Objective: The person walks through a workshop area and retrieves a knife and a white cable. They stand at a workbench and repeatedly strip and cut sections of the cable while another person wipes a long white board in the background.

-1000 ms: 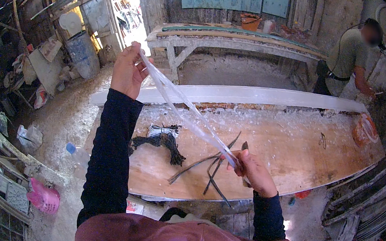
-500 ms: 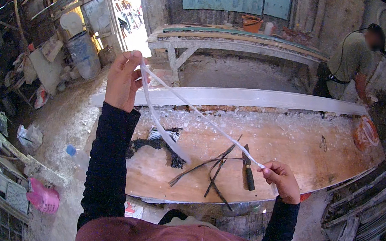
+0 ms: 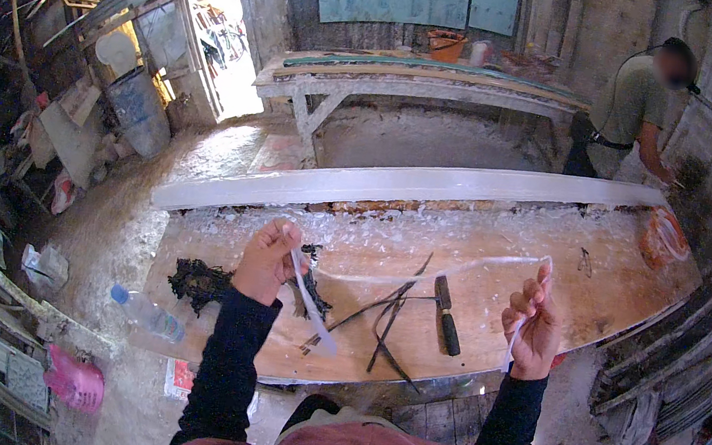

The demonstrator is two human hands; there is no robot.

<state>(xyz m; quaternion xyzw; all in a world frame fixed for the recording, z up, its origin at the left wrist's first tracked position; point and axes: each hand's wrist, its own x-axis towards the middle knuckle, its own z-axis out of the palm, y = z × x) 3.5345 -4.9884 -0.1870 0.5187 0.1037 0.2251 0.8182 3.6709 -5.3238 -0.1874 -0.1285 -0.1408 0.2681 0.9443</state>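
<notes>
A thin, translucent white plastic strip stretches between my two hands above the wooden board. My left hand pinches it over the board's left part, and a loose end hangs below the fingers. At the right, my right hand has its fingers closed on the strip, whose other end dangles past the palm. Below them on the board lie a black-handled knife and several dark narrow strips crossing each other. A bundle of black strands lies beside my left hand, partly hidden by it.
A long white beam runs along the board's far edge. An orange bag sits at the board's right end, a plastic bottle at its left. Beyond stands a workbench with an orange bucket. A person bends over at the far right.
My left hand has come down and to the right with the strip. My right hand has risen slightly, and the strip now runs nearly level between them. The view has shifted a little.
</notes>
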